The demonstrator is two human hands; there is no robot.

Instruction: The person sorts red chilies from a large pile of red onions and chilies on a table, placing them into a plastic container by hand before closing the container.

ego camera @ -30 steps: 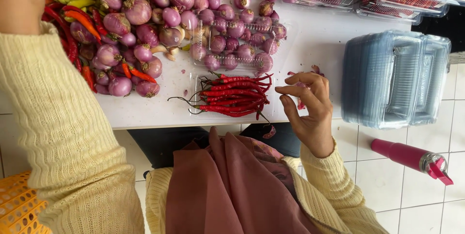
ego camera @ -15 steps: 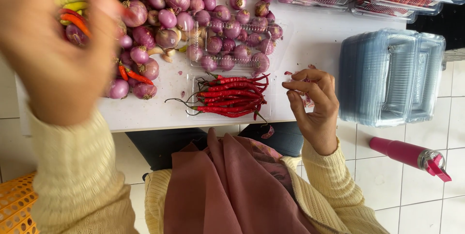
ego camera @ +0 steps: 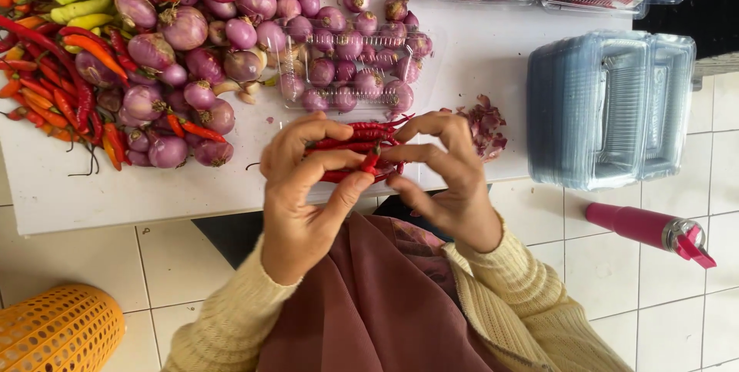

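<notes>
Gripping a single red chili (ego camera: 371, 161) between thumb and fingers (ego camera: 327, 163), the left hand (ego camera: 308, 187) and the right hand (ego camera: 446, 176) meet above the front edge of the white desk (ego camera: 138, 191). Both sets of fingers are narrowly closed on the chili, which spans the small gap between the two thumbs, directly over a bunch of red chilies (ego camera: 362, 137) lying on the desk. Shallots (ego camera: 231, 33) are piled just behind, a stack of clear trays (ego camera: 608, 106) sits to the right.
</notes>
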